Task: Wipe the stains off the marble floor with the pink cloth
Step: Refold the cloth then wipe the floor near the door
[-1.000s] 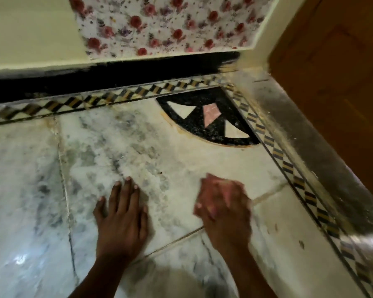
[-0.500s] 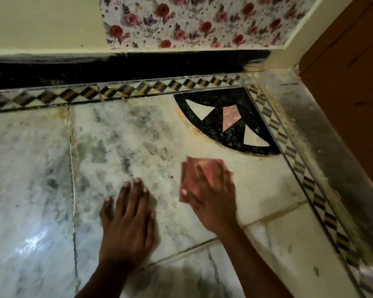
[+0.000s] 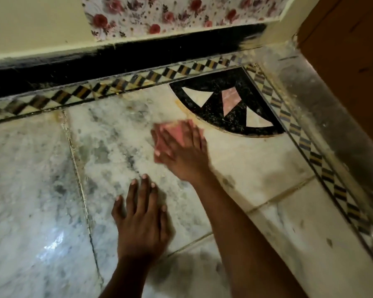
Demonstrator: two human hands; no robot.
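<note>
Pink cloth (image 3: 177, 134) lies pressed flat on the marble floor (image 3: 108, 136) under the right hand (image 3: 181, 151), blurred but seemingly with fingers spread straight, near the black corner inlay (image 3: 220, 104), while the left hand (image 3: 141, 218) rests flat, grasping nothing.

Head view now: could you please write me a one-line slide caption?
Right hand presses the pink cloth on the marble floor near the black corner inlay; left hand rests flat.
</note>
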